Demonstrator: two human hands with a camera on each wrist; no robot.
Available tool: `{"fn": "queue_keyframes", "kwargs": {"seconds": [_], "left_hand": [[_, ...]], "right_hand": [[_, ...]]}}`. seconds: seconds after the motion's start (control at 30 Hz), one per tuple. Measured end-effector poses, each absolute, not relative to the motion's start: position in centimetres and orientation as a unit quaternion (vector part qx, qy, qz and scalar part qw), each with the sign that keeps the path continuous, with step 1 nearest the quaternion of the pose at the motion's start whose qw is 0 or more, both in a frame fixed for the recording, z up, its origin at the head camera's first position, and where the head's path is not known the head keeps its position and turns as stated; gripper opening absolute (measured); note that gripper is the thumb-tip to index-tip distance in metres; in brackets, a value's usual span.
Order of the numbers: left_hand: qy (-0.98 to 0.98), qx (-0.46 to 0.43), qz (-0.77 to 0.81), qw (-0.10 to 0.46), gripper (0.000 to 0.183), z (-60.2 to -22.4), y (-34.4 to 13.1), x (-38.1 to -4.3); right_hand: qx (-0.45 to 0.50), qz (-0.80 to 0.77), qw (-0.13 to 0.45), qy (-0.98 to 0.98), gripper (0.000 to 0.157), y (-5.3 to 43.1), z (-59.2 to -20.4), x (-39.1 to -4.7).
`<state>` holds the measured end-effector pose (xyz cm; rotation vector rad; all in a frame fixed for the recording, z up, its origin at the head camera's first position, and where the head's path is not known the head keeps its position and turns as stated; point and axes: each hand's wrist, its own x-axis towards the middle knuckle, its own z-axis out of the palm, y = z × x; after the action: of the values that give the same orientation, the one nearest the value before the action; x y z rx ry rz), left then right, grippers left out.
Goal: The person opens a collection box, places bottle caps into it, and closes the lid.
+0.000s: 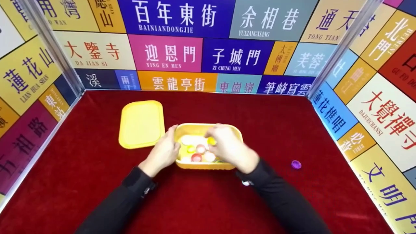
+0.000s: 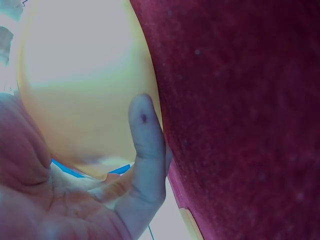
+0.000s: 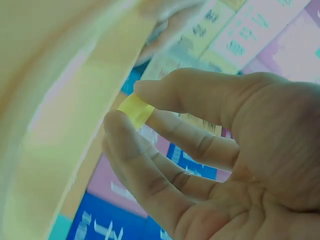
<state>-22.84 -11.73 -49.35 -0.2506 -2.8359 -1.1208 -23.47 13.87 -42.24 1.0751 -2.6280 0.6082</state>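
A yellow plastic box [image 1: 208,166] stands in the middle of the table with several bottle caps [image 1: 196,158] inside, in white, pink, red and yellow. My left hand [image 1: 165,150] grips the box's left end; the left wrist view shows a finger [image 2: 146,130] against its smooth outer wall. Over the right part of the box is my right hand [image 1: 229,146], slightly blurred. Between its thumb and fingertips it pinches a small yellow bottle cap [image 3: 135,110], seen close up in the right wrist view. Part of the box's contents is hidden under this hand.
A yellow lid [image 1: 142,124] lies flat to the left of the box, near the left hand. Off to the right rests a purple cap [image 1: 296,164] on the dark red cloth [image 1: 201,201]. Panels with colourful printed signs [image 1: 165,53] border the back and sides.
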Motion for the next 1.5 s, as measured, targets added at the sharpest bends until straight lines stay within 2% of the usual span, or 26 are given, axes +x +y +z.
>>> {"fn": "queue_keyframes", "kwargs": {"seconds": [0.27,0.43,0.63,1.03,1.23,1.5], "left_hand": [[-0.927,-0.081,-0.364,0.029,0.071,-49.1,-11.6,-23.0],[-0.928,-0.088,-0.362,0.028,0.071,-49.1,-11.6,-23.0],[-0.926,-0.096,-0.362,0.041,0.071,-49.0,-11.6,-22.9],[-0.929,-0.081,-0.361,0.031,0.071,-49.2,-11.9,-22.8],[-0.927,-0.079,-0.364,0.031,0.071,-49.3,-11.8,-22.9],[-0.927,-0.078,-0.365,0.037,0.071,-49.3,-11.8,-22.8]], "right_hand": [[0.405,0.208,0.075,-0.887,0.021,9.9,-43.7,-23.4],[0.404,0.21,0.038,-0.89,0.024,9.4,-44.2,-23.7],[0.395,0.21,0.026,-0.894,0.026,9.7,-44.0,-23.8],[0.425,0.234,0.091,-0.87,0.019,10.7,-44.0,-23.7],[0.423,0.237,0.095,-0.87,0.014,11.6,-43.5,-23.4],[0.407,0.232,0.112,-0.877,0.018,14.4,-42.7,-22.9]]}}
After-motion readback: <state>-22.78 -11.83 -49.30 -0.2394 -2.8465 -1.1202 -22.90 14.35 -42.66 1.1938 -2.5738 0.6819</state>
